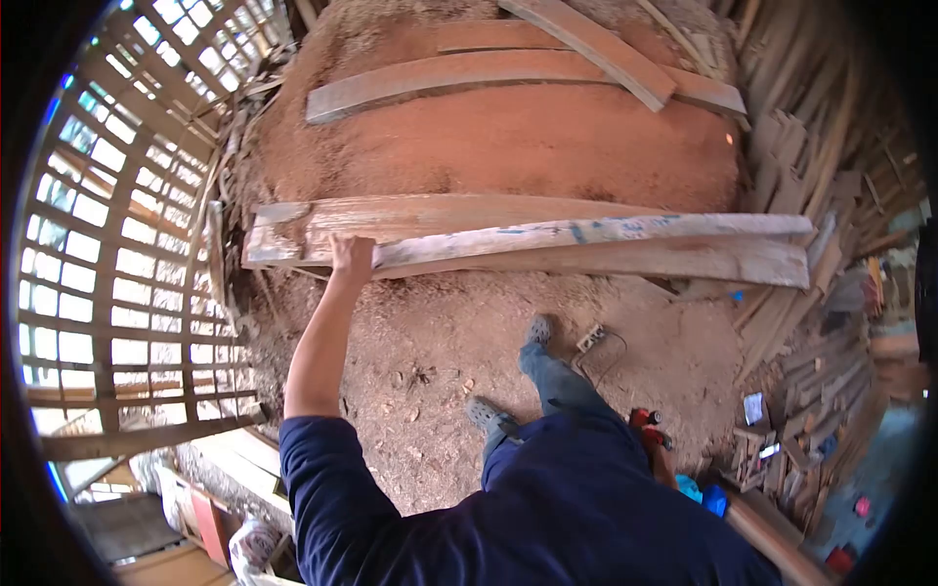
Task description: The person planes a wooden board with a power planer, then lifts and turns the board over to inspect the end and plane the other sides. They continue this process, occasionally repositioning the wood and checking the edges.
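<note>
Plank [586, 234], pale and marked with blue scrawl, lies across the slope of the sawdust mound [508, 146], resting on a broader board [293, 230] under it. The left hand [350, 259] is clamped on its near end, fingers folded over the edge with the arm stretched fully upward. Whether the grip also takes in the lower board I cannot tell. The right hand does not show clearly; something red [645, 420] sits low beside the body, and whether it is held is uncertain.

With only one hand on one end of such a long piece, the far end will likely want to swing or dig into the sawdust. A firm wrap of the thumb under the edge would probably serve better than fingertips alone. Keeping the pull in line with the plank's length should stop it twisting across the board beneath.

Footing seems the weaker point: both shoes [484, 412] stand on loose, sloping sawdust, and a cable with a small box [591, 339] lies just beside the upper foot. Stacked timber [811, 195] crowds the right side and a wooden lattice [117, 244] closes the left, so swing room looks tight.
</note>
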`<state>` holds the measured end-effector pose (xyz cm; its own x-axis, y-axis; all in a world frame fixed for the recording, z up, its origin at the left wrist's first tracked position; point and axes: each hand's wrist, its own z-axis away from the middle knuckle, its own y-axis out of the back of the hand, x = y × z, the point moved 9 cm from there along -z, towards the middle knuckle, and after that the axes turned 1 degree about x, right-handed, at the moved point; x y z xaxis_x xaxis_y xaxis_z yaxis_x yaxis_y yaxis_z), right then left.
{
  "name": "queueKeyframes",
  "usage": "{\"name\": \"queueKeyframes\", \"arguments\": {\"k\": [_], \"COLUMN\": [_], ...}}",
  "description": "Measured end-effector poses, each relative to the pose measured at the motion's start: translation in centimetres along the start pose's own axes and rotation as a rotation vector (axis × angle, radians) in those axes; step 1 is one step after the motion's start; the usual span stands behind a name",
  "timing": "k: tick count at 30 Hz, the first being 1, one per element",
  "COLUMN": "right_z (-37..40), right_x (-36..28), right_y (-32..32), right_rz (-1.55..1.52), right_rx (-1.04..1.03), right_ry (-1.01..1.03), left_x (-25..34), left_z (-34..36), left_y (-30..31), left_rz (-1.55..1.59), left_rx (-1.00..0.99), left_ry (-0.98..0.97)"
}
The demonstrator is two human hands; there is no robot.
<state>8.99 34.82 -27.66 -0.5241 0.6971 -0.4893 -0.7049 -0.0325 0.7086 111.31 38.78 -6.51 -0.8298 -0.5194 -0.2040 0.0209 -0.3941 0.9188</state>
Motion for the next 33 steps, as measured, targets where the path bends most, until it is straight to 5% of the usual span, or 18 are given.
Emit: {"name": "queueKeyframes", "arguments": {"k": [5, 6, 7, 8, 9, 14, 17, 18, 20, 22, 23, 24, 26, 28, 33], "right_z": [0.2, -0.2, -4.8, -9.2, -11.2, -4.1, -1.5, -0.9, -0.1, 0.1, 0.2, 0.1, 0.1, 0.3, 0.7], "right_x": [-7.3, -8.9, -4.9, -1.2, 0.0, -8.9, -13.1, -14.2, -16.5, -18.4, -19.3, -20.1, -21.4, -22.5, -24.6], "right_y": [-2.2, -2.8, -3.5, -4.1, -4.5, -5.9, -7.0, -7.4, -8.4, -9.5, -10.0, -10.5, -10.9, -11.5, -12.3], "right_rz": [-0.005, 0.049, 0.196, 0.345, 0.492, 0.026, -0.095, -0.117, -0.13, -0.127, -0.12, -0.114, -0.099, -0.086, -0.094], "right_rx": [0.11, -0.083, -0.087, -0.089, -0.092, -0.145, -0.182, -0.191, -0.23, -0.271, -0.288, -0.302, -0.318, -0.334, -0.344], "right_ry": [0.16, 0.109, 0.117, 0.127, 0.138, -0.052, -0.104, -0.11, -0.108, -0.098, -0.091, -0.085, -0.085, -0.08, -0.087], "left_x": [-2.4, -2.6, -2.1, -1.9, -1.6, -2.5, 7.4, 11.9, 22.5, 31.2, 33.3, 35.1, 35.4, 35.5, 31.2], "left_z": [-5.9, -6.3, -6.0, -6.0, -5.3, -6.2, -5.6, -6.5, -6.0, -4.3, -3.8, -4.9, -7.8, -8.2, -8.7], "left_y": [-0.5, -0.5, -0.4, 0.2, 1.0, -2.1, 6.4, 7.4, 10.5, 15.9, 16.9, 14.8, 11.2, 10.7, 11.9], "left_rz": [-0.054, -0.051, -0.042, -0.008, -0.012, 0.036, 0.301, 0.393, 0.676, 0.739, 0.35, 0.349, 0.362, 0.48, 0.357], "left_rx": [0.055, 0.121, 0.178, -0.041, -0.047, -0.167, -0.02, 0.158, 0.174, 0.289, 0.371, 0.293, 0.227, 0.284, 0.262], "left_ry": [0.055, 0.036, 0.015, 0.057, 0.049, 0.052, -0.041, -0.25, -0.383, -0.726, -0.557, -0.516, -0.451, -0.632, -0.676]}}
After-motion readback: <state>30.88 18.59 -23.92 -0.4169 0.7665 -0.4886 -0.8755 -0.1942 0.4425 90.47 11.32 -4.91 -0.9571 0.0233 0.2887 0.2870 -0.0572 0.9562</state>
